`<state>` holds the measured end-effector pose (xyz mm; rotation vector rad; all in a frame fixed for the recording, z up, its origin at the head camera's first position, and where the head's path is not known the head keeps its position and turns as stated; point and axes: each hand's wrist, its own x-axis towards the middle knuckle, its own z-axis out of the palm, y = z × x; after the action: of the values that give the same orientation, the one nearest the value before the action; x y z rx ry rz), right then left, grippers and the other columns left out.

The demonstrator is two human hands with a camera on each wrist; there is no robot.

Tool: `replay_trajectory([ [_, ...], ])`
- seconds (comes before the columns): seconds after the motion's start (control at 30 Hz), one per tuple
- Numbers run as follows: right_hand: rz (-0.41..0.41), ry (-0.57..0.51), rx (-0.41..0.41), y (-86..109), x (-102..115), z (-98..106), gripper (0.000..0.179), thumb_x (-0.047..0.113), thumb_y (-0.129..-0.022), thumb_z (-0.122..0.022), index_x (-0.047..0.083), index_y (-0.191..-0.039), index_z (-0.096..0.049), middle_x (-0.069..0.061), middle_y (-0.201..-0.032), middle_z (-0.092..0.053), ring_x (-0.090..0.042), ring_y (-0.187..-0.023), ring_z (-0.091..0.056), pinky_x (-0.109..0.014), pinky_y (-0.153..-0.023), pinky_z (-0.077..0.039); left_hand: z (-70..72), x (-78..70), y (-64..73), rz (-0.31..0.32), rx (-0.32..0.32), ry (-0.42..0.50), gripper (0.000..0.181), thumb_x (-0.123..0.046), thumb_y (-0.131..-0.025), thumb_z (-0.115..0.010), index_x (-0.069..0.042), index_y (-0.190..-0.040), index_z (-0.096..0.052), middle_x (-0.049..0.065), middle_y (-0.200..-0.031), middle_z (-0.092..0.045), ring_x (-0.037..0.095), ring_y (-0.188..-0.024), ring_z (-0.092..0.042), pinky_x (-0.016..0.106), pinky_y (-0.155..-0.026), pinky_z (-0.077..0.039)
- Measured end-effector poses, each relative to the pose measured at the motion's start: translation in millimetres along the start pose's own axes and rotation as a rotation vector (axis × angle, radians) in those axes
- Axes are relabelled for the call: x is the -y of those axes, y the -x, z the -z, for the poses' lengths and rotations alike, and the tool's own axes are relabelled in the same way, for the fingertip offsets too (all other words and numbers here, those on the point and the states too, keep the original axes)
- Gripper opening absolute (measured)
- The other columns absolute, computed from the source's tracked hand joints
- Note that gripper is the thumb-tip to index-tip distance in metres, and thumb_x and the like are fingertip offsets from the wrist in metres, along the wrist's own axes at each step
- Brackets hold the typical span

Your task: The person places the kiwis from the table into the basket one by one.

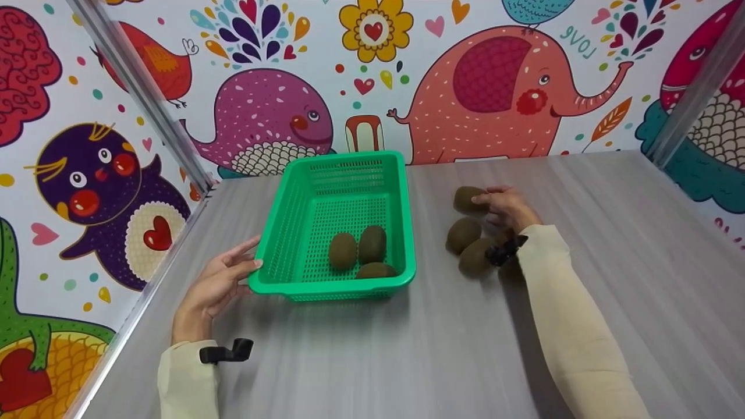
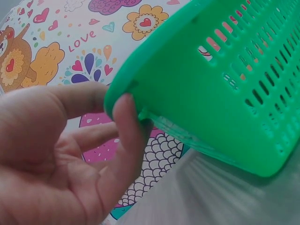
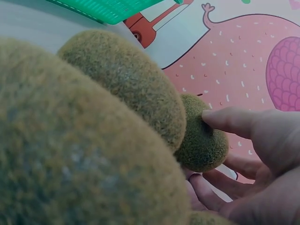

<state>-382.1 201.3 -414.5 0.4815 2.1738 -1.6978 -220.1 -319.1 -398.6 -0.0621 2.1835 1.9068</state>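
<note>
My left hand (image 1: 212, 289) grips the left rim of a green plastic basket (image 1: 409, 233), thumb on top and fingers beneath, as the left wrist view shows close up. Inside the basket, toward its near right corner, lie three brown kiwis (image 1: 343, 251). To the right of it, my right hand (image 1: 505, 208) pinches a kiwi (image 1: 467, 199) between thumb and fingers at the far end of a small group. Other loose kiwis (image 1: 464, 235) sit just in front of that hand, partly hidden by the wrist. In the right wrist view two kiwis (image 3: 126, 79) loom in front of the held kiwi (image 3: 201, 136).
The grey wood-grain table (image 1: 442, 349) extends around the basket. Behind it stands a wall panel (image 1: 372, 87) printed with cartoon animals, with metal posts (image 1: 145, 93) at the corners. A black camera mount (image 1: 226, 351) is strapped to the left wrist.
</note>
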Motion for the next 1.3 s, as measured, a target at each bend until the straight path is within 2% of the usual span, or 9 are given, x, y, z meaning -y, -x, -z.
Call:
replay_trajectory([
  [0.13,0.015,0.013,-0.005,-2.7,-0.7,-1.0,0.069,0.024,-0.097,-0.065,0.007,-0.154,-0.03,-0.018,-0.158,-0.035,-0.034,-0.14,-0.041,-0.048,-0.119,-0.036,0.4,0.0,0.1,-0.002,0.0,-0.002,0.068,-0.021,-0.1,-0.062,-0.013,-0.159,-0.028,0.003,-0.126,-0.058,0.012,-0.097,-0.07,0.031,-0.08,-0.061],
  [0.33,0.04,0.114,-0.023,-5.6,-2.4,-2.2,0.065,0.029,-0.095,-0.066,0.005,-0.15,-0.041,-0.016,-0.151,-0.042,-0.028,-0.124,-0.047,-0.04,-0.105,-0.047,-1.5,0.1,-0.6,-0.01,-0.015,0.013,0.068,-0.019,-0.099,-0.062,-0.011,-0.158,-0.029,0.004,-0.127,-0.059,0.013,-0.098,-0.071,0.033,-0.079,-0.062],
  [0.5,0.053,0.156,0.0,0.9,-1.1,-0.3,0.064,0.03,-0.095,-0.066,0.004,-0.149,-0.043,-0.016,-0.151,-0.043,-0.033,-0.13,-0.045,-0.049,-0.114,-0.041,-3.1,0.2,-1.1,0.002,-0.022,0.01,0.068,-0.02,-0.099,-0.063,-0.012,-0.158,-0.029,0.008,-0.134,-0.055,0.013,-0.099,-0.07,0.033,-0.08,-0.062],
  [0.67,0.068,0.132,0.026,6.2,1.0,-1.7,0.061,0.031,-0.095,-0.066,0.005,-0.146,-0.047,-0.012,-0.137,-0.05,-0.028,-0.114,-0.05,-0.04,-0.099,-0.051,-2.4,0.4,-1.5,-0.002,-0.016,0.006,0.068,-0.02,-0.1,-0.062,-0.013,-0.159,-0.029,0.01,-0.136,-0.053,0.012,-0.1,-0.07,0.032,-0.08,-0.061],
  [0.83,0.08,0.081,0.04,9.3,4.9,-4.8,0.063,0.029,-0.093,-0.069,0.005,-0.145,-0.043,-0.008,-0.122,-0.052,-0.022,-0.098,-0.056,-0.033,-0.083,-0.054,-1.0,0.7,-0.6,-0.001,-0.009,0.026,0.067,-0.019,-0.1,-0.062,-0.013,-0.159,-0.029,0.007,-0.134,-0.055,0.013,-0.1,-0.07,0.033,-0.081,-0.062],
  [1.03,0.128,0.028,0.074,11.4,8.9,-4.3,0.069,0.033,-0.092,-0.07,0.004,-0.148,-0.041,-0.009,-0.13,-0.052,-0.02,-0.104,-0.059,-0.031,-0.092,-0.053,-0.9,0.4,-1.3,0.007,-0.01,0.041,0.068,-0.018,-0.1,-0.061,-0.013,-0.159,-0.028,0.007,-0.135,-0.055,0.012,-0.1,-0.07,0.033,-0.081,-0.062],
  [1.1,0.176,-0.088,0.119,-1.4,5.7,0.4,0.064,0.028,-0.088,-0.076,0.002,-0.14,-0.05,-0.011,-0.124,-0.06,-0.021,-0.103,-0.062,-0.031,-0.091,-0.056,-0.9,-0.1,-1.5,0.005,-0.009,0.048,0.068,-0.017,-0.1,-0.061,-0.013,-0.159,-0.028,0.007,-0.134,-0.055,0.012,-0.1,-0.07,0.033,-0.081,-0.062],
  [1.2,0.247,-0.216,0.136,2.0,11.3,-3.0,0.051,0.02,-0.086,-0.078,-0.002,-0.127,-0.057,-0.008,-0.111,-0.063,-0.018,-0.099,-0.064,-0.03,-0.092,-0.058,-0.7,-0.2,-1.3,-0.01,-0.002,0.046,0.068,-0.016,-0.1,-0.061,-0.011,-0.159,-0.027,0.005,-0.13,-0.057,0.012,-0.098,-0.071,0.032,-0.078,-0.062],
  [1.3,0.25,-0.318,0.106,16.8,23.6,-11.5,0.038,0.013,-0.088,-0.074,0.0,-0.119,-0.057,-0.006,-0.109,-0.059,-0.018,-0.101,-0.063,-0.035,-0.098,-0.056,-0.3,0.6,-0.2,-0.029,0.004,0.039,0.067,-0.015,-0.1,-0.06,-0.009,-0.159,-0.027,0.003,-0.124,-0.06,0.012,-0.096,-0.071,0.03,-0.075,-0.062],
])
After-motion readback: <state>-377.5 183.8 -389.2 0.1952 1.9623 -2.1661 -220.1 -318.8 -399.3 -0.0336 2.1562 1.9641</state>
